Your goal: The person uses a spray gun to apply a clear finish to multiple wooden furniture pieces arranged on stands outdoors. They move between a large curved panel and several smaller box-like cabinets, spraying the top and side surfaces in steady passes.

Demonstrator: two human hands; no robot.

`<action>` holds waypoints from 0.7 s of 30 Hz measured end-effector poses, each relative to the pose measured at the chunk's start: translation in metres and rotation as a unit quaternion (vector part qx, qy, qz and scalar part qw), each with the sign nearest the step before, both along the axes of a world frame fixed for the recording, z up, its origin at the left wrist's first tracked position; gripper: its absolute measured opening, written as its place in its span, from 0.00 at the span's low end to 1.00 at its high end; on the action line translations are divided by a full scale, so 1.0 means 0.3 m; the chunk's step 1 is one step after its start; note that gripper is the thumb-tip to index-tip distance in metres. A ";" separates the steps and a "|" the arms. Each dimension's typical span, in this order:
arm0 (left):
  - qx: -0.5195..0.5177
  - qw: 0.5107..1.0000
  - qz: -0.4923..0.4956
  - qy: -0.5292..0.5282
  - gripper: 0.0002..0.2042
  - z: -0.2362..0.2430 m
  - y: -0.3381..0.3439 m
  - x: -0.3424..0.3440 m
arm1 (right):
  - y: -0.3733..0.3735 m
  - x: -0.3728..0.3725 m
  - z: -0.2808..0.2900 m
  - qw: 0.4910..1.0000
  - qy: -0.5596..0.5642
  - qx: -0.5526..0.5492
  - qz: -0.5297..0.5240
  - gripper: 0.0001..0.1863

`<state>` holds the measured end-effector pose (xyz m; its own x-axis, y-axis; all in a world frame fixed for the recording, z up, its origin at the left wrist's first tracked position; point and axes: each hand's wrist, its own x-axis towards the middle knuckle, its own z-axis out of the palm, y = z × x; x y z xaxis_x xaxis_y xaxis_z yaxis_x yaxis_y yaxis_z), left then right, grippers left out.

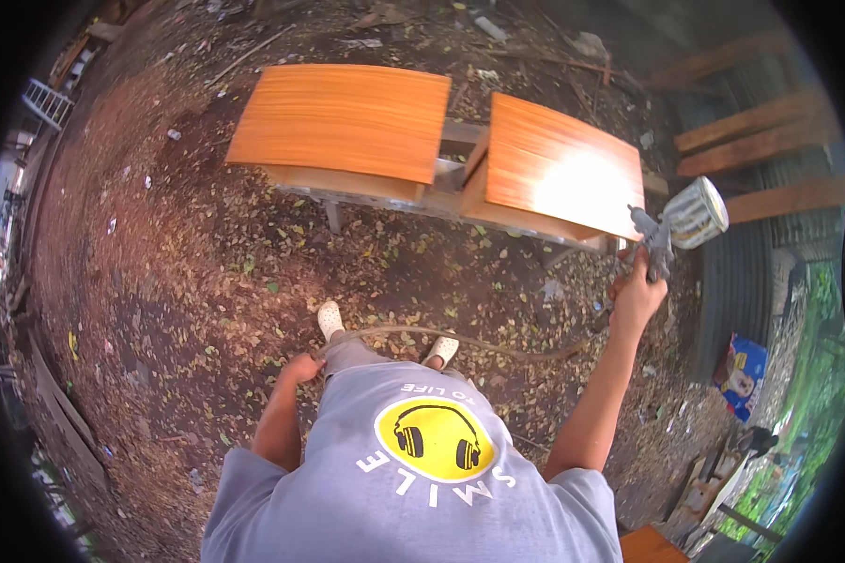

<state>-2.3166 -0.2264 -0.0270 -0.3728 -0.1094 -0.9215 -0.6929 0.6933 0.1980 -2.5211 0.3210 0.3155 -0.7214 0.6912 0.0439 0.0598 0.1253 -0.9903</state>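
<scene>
My right hand (635, 293), at the right, is wrapped round the grip of a grey spray gun (657, 242). A paint-smeared cup (697, 214) is attached to the gun. The gun is beside the near right corner of a glossy orange-brown wooden panel (535, 150), which has a bright glare. Left of it lies a second such panel (343, 122). Both have paler wooden sides beneath, like drawers lying face up. By my left thigh, my left hand (300, 367) is closed on a thin brownish hose (460, 336) that curves across in front of my legs to the right.
A narrow grey bench (449, 176) supports both wooden pieces. Fallen leaves and litter cover the dirt ground (197, 281). Boards (756, 141) and corrugated sheets (737, 291) stand at the right, near a blue printed bag (744, 373). A small ladder-like frame (47, 103) is at far left.
</scene>
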 end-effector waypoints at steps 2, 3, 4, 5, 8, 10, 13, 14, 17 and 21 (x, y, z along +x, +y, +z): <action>0.038 0.999 0.018 -0.008 0.27 0.113 -0.023 -0.045 | -0.129 -0.096 -0.007 0.999 -0.018 0.008 0.040 0.10; 0.041 0.999 0.028 0.003 0.26 0.094 -0.089 -0.015 | -0.231 -0.150 0.008 0.998 -0.020 0.002 0.065 0.10; 0.045 0.998 0.034 0.013 0.25 0.035 -0.150 0.044 | -0.333 -0.198 0.018 0.996 -0.024 -0.002 0.085 0.10; 0.052 0.998 0.036 0.023 0.24 -0.004 -0.218 0.086 | -0.431 -0.246 0.009 0.995 -0.037 -0.003 0.091 0.09; 0.045 0.988 0.150 0.001 0.22 0.008 -0.393 0.123 | -0.735 -0.347 0.038 0.986 -0.072 -0.057 0.136 0.11; 0.054 0.980 0.190 -0.014 0.22 -0.029 -0.519 0.163 | -0.928 -0.409 0.029 0.980 -0.060 -0.067 0.177 0.11; 0.083 0.960 0.264 -0.036 0.22 -0.088 -0.687 0.200 | -1.193 -0.465 0.048 0.968 -0.083 -0.062 0.228 0.11; 0.094 0.951 0.290 -0.044 0.23 -0.097 -0.734 0.208 | -1.278 -0.476 0.065 0.964 -0.089 -0.071 0.240 0.11; 0.075 0.950 0.298 -0.044 0.24 -0.070 -0.836 0.185 | -1.460 -0.515 0.104 0.951 -0.087 -0.083 0.284 0.11; 0.083 0.955 0.275 -0.070 0.23 -0.020 -0.902 0.163 | -1.584 -0.559 0.109 0.917 -0.084 -0.113 0.373 0.11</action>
